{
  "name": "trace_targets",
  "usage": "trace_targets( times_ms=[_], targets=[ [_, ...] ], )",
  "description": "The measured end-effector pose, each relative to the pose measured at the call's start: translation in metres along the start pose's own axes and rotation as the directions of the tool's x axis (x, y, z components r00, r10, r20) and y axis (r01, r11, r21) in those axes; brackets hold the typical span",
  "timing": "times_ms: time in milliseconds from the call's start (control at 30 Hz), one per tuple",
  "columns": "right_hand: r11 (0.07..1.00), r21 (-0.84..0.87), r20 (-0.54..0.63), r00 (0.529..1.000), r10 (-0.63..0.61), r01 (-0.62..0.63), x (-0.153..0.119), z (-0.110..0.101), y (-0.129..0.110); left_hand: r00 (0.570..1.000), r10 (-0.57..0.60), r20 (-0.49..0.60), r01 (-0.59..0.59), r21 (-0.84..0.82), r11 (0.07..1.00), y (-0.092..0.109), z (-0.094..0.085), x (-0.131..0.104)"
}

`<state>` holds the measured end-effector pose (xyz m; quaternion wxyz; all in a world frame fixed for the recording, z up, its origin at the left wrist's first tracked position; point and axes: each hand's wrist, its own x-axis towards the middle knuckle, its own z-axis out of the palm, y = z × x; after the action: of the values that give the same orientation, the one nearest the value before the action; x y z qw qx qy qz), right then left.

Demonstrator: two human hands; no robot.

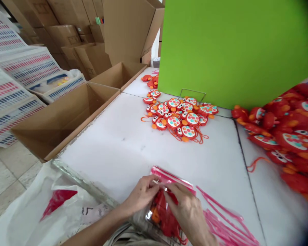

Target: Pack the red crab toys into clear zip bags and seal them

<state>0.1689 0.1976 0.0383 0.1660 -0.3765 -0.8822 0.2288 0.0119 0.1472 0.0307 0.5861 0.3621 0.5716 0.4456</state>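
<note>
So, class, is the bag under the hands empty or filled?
Filled: a red-and-orange toy shows through the clear plastic of the bag.

Pink-topped clear bag (pixel 169 175), red-orange toy (pixel 166 218) inside

White tabletop (pixel 105 147) left of centre lets a hand pass between the transparent pink-edged plastic bag (pixel 162 211) at lower centre and heaped red plastic toys (pixel 174 120) mid-frame; an upright green panel (pixel 236 54) blocks upper right.

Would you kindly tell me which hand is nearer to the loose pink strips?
Right: the right hand is just left of the loose pink strips; the left hand is farther left.
</note>
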Motion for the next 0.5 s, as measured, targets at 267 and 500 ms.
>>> trace_targets(
  times_ms=[267,500],
  targets=[
    [0.997,-0.069,-0.031,0.999,0.028,-0.03,0.013,0.011,-0.007,0.994,0.106,0.008,-0.103,0.294,0.95,0.001,0.004,0.006],
    [0.997,0.003,0.005,0.997,0.077,-0.077,0.02,0.001,-0.01,0.989,0.144,0.021,-0.135,0.491,0.861,0.005,0.006,-0.004]
  ],
)
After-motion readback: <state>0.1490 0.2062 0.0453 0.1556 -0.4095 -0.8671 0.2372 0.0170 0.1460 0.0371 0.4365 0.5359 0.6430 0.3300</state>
